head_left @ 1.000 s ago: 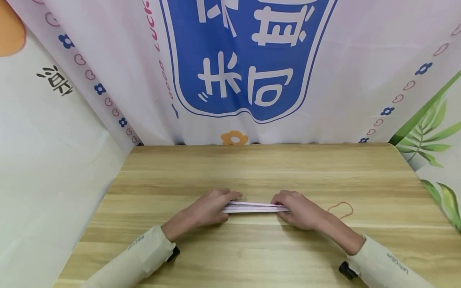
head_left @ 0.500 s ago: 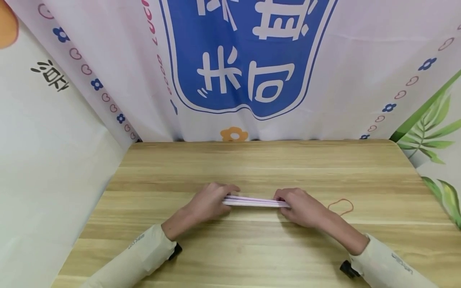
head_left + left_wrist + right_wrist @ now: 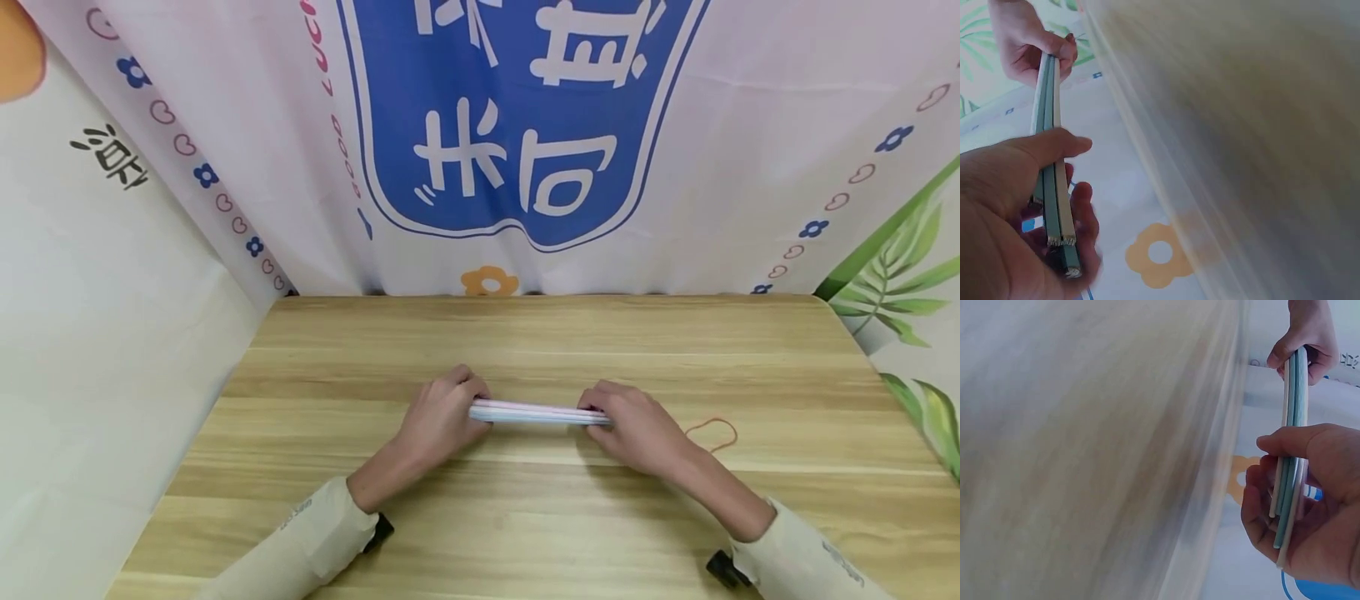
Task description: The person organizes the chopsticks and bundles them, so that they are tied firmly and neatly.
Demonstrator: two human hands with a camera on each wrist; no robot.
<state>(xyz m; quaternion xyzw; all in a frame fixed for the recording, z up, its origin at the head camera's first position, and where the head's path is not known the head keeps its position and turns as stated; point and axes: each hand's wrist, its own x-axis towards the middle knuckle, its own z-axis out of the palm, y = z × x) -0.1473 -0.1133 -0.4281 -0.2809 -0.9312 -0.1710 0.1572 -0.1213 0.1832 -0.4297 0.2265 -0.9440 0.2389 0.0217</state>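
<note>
A bundle of thin, straight sticks, pale pink, white and teal, lies level between my two hands. My left hand grips its left end, with the thumb across the sticks and the fingers curled beneath in the left wrist view. Around the right end curls my right hand. In the right wrist view the stick ends stick out unevenly past the fingers. Uneven too are the stick ends in the left wrist view. What the sticks are made of cannot be told.
A thin orange-red loop, like a rubber band or string, lies on the wooden table beside my right wrist. A printed curtain hangs along the table's far edge. At the left stands a white wall covering.
Both hands have moved slightly away from me with the sticks. The left fingers have drawn in closer, and the bundle looks more compact. The orange-red loop lies where it was.
</note>
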